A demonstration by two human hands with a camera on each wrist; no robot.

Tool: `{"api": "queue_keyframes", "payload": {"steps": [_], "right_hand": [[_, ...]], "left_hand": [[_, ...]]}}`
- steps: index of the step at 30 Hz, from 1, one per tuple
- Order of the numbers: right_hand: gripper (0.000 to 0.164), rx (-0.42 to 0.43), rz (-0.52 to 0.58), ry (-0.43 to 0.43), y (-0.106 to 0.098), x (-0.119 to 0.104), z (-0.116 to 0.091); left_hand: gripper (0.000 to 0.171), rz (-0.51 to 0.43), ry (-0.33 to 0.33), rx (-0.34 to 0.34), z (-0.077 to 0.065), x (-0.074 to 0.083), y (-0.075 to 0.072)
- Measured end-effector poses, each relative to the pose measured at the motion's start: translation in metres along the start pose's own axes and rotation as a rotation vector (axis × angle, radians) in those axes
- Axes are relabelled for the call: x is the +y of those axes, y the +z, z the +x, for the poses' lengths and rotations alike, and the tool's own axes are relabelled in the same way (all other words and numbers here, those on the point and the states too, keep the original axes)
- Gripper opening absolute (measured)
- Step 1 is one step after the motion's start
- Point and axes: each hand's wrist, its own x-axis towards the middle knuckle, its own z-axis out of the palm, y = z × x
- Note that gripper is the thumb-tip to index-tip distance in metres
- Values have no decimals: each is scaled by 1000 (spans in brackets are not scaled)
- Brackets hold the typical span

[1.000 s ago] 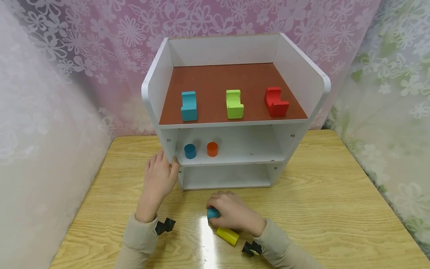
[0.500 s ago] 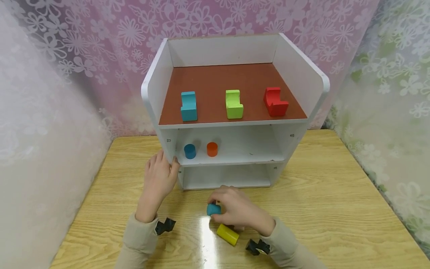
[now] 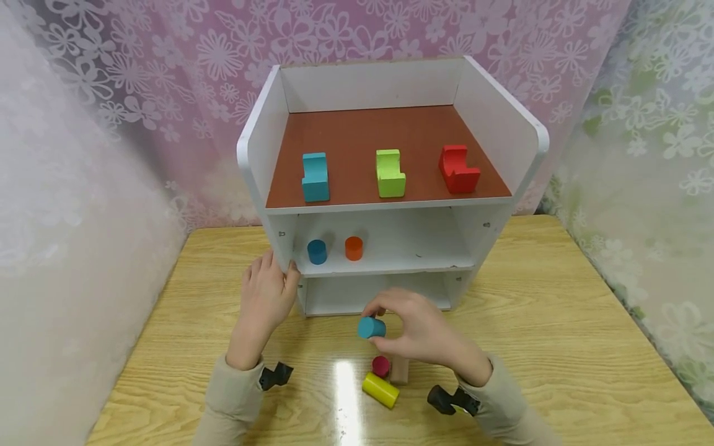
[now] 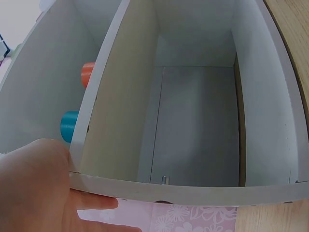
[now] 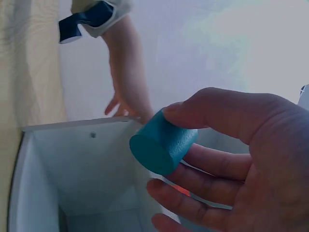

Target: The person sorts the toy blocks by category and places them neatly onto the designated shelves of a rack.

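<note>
In the head view my right hand (image 3: 424, 331) pinches a teal cylinder block (image 3: 371, 327) between thumb and fingers, tilted and raised in front of the white shelf unit (image 3: 385, 271). The right wrist view shows the same cylinder (image 5: 161, 142) under the thumb. My left hand (image 3: 266, 291) holds the unit's left side panel, with outer fingers (image 4: 104, 202) beyond the panel in the left wrist view. On the middle shelf stand a blue cylinder (image 3: 317, 252) and an orange cylinder (image 3: 354, 248). A yellow cylinder (image 3: 380, 390), a magenta round block (image 3: 381, 366) and a plain wooden block (image 3: 399, 370) lie on the table.
On the brown top board (image 3: 368, 127) sit a blue notched block (image 3: 315, 178), a green notched block (image 3: 390, 174) and a red notched block (image 3: 458, 170). The wooden table (image 3: 558, 347) runs around the unit. Floral curtains (image 3: 184, 93) hang behind and at the sides.
My right hand has lifted the teal cylinder off the table and moved it forward and right toward the shelf unit. The magenta and wooden blocks have come into view. The left hand stays put.
</note>
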Motion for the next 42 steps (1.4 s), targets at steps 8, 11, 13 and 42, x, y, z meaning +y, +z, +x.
{"api": "queue_keyframes", "payload": {"steps": [8,11,13,42], "right_hand": [[31,102,104,-31,-31,1,11],[33,135,142,-10,-40,4,15],[33,175,153,7,-44,8,18],[29,415,-5,336,-50,55,32]], "left_hand": [[52,-3,-1,3,0,0,1],[51,-6,-2,2,0,0,2],[51,-5,-4,1,0,0,1],[49,-10,12,21,1,0,3]]}}
